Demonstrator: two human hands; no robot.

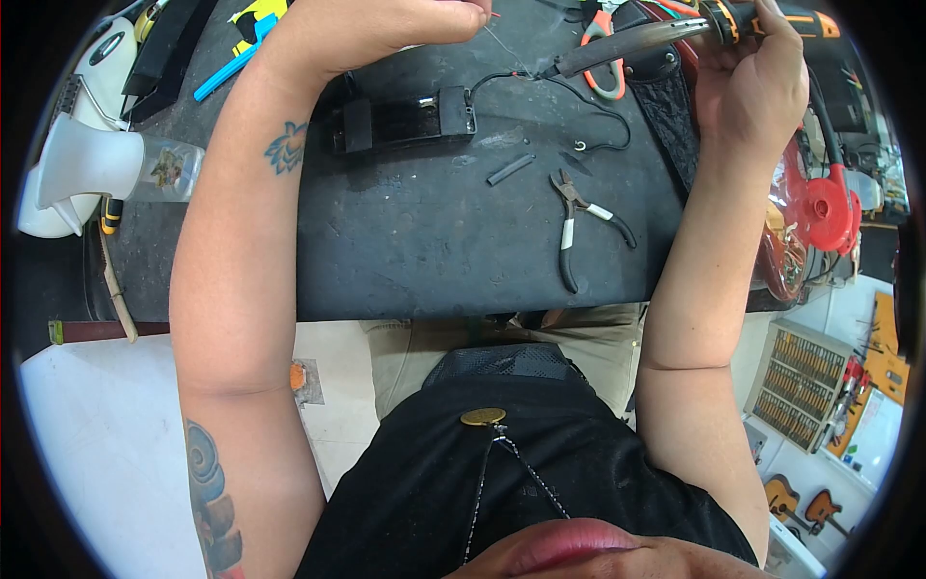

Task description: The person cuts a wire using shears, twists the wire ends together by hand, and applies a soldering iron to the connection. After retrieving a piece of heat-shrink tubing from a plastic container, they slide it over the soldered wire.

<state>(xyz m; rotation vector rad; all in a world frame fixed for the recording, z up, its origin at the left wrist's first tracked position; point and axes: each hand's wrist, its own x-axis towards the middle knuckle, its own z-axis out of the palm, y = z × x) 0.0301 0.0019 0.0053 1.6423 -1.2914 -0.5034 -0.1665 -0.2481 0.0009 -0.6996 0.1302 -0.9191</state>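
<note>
My right hand (748,82) wraps a soldering iron (627,41); my left hand (386,29) pinches thin wire (502,43) near its tip. Probably soldering; the next move needs steadiness.

Left hand (386,24), at 12 o'clock: the top edge cuts off its knuckles, and the wire (503,46) pinched in its fingers is almost too fine to follow. Right hand (752,82), at 1 o'clock, wraps and hides the iron's (627,43) grip. Scissors (599,23) lie half hidden beneath the iron. At 4 o'clock, a rack's (801,386) contents are too small to tell. At 10 o'clock, a bottle's (106,169) label is unreadable.
</note>
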